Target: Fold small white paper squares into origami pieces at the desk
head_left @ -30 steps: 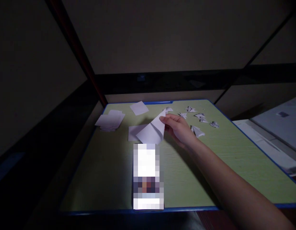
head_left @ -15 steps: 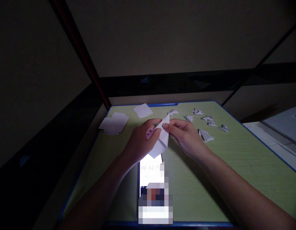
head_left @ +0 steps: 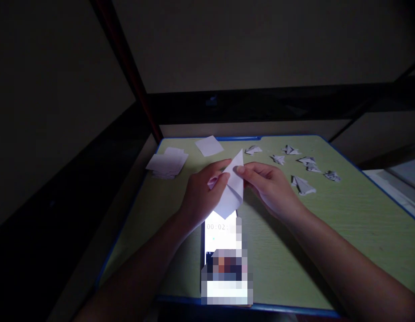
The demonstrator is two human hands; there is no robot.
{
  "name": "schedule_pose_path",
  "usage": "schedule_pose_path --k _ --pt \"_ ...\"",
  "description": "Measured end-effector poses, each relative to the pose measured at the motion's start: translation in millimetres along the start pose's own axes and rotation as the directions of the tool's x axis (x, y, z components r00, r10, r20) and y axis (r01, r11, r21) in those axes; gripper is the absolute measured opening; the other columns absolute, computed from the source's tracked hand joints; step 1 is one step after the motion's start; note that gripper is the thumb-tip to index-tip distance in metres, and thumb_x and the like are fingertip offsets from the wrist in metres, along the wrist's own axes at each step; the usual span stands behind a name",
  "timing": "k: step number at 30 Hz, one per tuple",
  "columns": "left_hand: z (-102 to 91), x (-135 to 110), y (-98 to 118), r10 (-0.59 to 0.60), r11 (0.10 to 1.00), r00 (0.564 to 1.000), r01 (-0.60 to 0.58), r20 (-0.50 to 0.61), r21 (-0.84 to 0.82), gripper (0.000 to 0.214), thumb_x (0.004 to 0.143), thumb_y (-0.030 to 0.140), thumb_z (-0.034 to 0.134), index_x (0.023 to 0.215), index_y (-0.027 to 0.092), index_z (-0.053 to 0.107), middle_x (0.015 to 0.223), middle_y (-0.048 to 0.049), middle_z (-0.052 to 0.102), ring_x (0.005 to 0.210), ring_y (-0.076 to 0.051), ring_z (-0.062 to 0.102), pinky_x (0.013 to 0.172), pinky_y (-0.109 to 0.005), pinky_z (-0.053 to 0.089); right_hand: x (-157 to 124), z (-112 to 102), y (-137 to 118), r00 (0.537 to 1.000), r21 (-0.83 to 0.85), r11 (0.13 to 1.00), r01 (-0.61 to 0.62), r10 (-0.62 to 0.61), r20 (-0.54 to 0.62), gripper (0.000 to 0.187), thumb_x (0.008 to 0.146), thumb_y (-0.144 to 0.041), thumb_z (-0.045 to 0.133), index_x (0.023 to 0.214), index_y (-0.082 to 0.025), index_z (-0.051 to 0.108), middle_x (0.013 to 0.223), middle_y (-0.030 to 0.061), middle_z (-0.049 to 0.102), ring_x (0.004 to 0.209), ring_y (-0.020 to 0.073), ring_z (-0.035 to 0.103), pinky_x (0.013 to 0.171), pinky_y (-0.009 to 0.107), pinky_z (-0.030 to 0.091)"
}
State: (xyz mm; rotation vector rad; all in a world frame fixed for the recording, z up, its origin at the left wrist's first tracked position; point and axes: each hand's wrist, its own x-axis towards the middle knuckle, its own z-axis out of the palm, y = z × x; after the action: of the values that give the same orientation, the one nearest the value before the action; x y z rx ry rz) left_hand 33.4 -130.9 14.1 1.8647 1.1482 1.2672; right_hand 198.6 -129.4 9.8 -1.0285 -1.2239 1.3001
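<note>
A partly folded sheet of white paper (head_left: 232, 194) is held up between my two hands, its sharp tip pointing upward and its lower corner over the phone. My left hand (head_left: 204, 185) grips its left side, thumb on the front face and fingers behind. My right hand (head_left: 269, 181) pinches the right edge near the tip, with the thumb on the front. Below the paper lies a phone (head_left: 221, 239) with a bright screen showing a timer, its lower part blurred out.
A stack of white paper sheets (head_left: 169, 163) lies at the back left of the green table (head_left: 341, 232). A single square sheet (head_left: 209, 146) is at the back edge. Several small folded paper pieces (head_left: 303, 184) are scattered at the back right. Walls (head_left: 254, 107) stand behind.
The camera view has shifted, so the table and everything on it appear further right and slightly higher. Both hands keep their hold on the paper, whose folds look nearly the same.
</note>
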Motion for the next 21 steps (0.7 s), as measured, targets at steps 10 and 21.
schedule_pose_path --k 10,21 --pt "2.2 -2.9 2.2 -0.061 0.995 0.998 0.063 0.027 -0.076 0.041 0.083 0.027 0.056 0.12 0.014 0.067 0.087 -0.0058 0.077 0.068 -0.012 0.066 0.06 -0.024 0.054 -2.4 -2.5 -0.3 0.999 -0.005 1.0 0.015 -0.015 -0.046 0.018 0.076 -0.035 0.076 0.065 -0.021 0.071 0.06 0.0003 0.063 0.056 0.0119 0.052 0.055 0.029 0.037" --pt "2.1 -1.2 1.8 -0.031 0.998 0.997 0.026 0.073 0.058 0.043 0.085 0.026 0.055 0.126 0.018 0.065 0.064 0.001 0.064 0.058 -0.011 0.054 0.052 -0.022 0.046 -2.2 -3.4 -0.9 0.996 -0.02 0.999 0.046 -0.047 -0.078 0.017 0.077 -0.03 0.075 0.064 -0.021 0.07 0.058 -0.0008 0.059 0.055 0.0111 0.049 0.054 0.028 0.034"
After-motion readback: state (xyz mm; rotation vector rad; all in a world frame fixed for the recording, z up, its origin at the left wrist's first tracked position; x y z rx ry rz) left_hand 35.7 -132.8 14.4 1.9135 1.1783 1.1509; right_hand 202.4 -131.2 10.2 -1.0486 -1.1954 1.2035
